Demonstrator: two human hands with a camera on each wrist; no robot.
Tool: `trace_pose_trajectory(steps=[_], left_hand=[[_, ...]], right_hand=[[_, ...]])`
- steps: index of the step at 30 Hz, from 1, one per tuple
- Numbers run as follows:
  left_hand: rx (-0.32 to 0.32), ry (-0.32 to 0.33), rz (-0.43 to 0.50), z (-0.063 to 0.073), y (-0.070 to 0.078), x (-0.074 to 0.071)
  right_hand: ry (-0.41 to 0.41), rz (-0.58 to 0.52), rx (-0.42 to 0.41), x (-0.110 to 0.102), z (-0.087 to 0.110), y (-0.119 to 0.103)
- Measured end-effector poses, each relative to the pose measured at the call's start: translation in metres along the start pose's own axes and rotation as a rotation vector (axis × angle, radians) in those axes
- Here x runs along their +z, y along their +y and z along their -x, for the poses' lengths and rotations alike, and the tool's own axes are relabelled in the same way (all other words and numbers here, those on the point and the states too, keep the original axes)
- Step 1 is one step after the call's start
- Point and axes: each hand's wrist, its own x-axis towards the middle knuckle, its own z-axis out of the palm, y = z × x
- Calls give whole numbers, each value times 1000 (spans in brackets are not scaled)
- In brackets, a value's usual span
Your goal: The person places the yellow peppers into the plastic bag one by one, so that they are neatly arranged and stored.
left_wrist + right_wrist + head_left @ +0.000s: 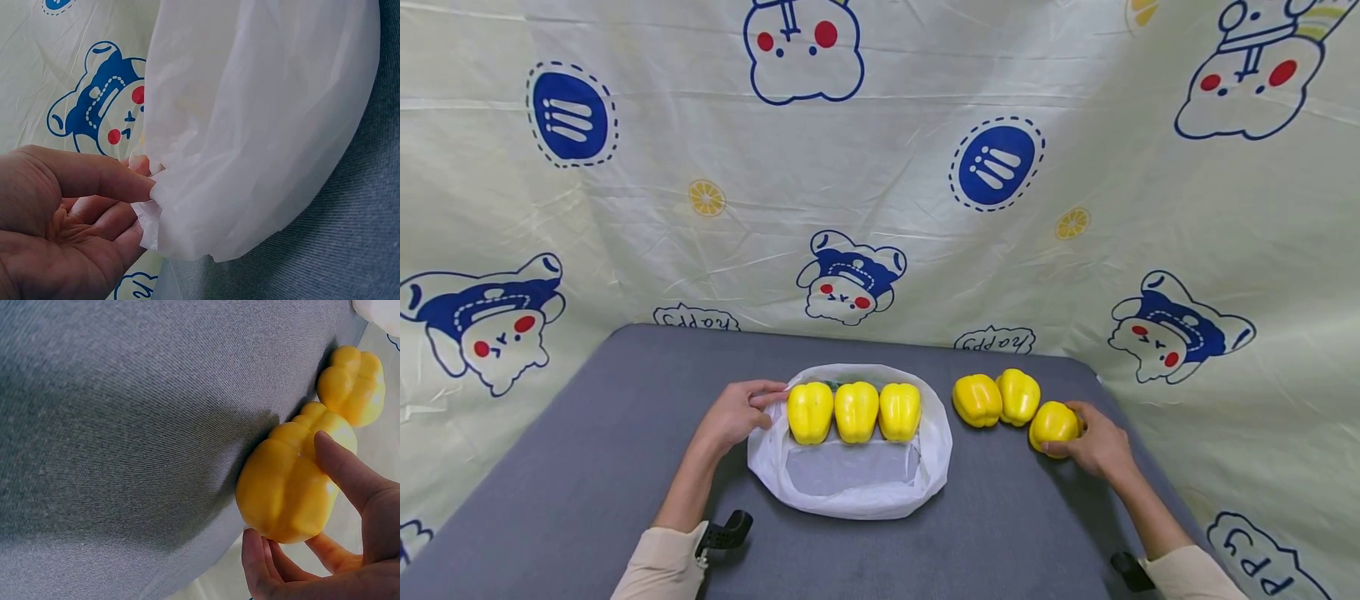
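A white plastic bag (850, 504) lies with its mouth spread wide, and three yellow bell peppers (856, 412) stand in a row in its far half. At the bag's left rim my left hand (733, 417) pinches the thin plastic (250, 137) between thumb and finger, seen close in the left wrist view. On the right, my right hand (1101, 446) grips another yellow bell pepper (1052, 427), thumb on one side and fingers around the other. Two more yellow peppers (977, 400) sit side by side just left of it, also seen beyond the held pepper (287, 481) in the right wrist view.
Everything lies on a grey cloth-covered table (1000, 533). A pale curtain (895, 167) printed with cartoon bears hangs behind and around it. Dark bands (726, 531) show at both wrists, by the light sleeves.
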Motion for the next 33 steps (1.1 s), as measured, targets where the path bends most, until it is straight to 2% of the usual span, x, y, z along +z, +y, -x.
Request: trace_pose_trajectory(steps=[14,20,27,33], left_hand=[[-2,12,-12,0,0,0],[-4,11,-9,0,0,1],[-6,11,-2,-1,0,1],[-8,13,-7,-1,0,1]], right_hand=[[54,21,-49,-13,9,-9],[73,2,-76,-20,13,-20],[64,4,-120,-28,18,-40],[49,-8,-125,-29,20,-55]])
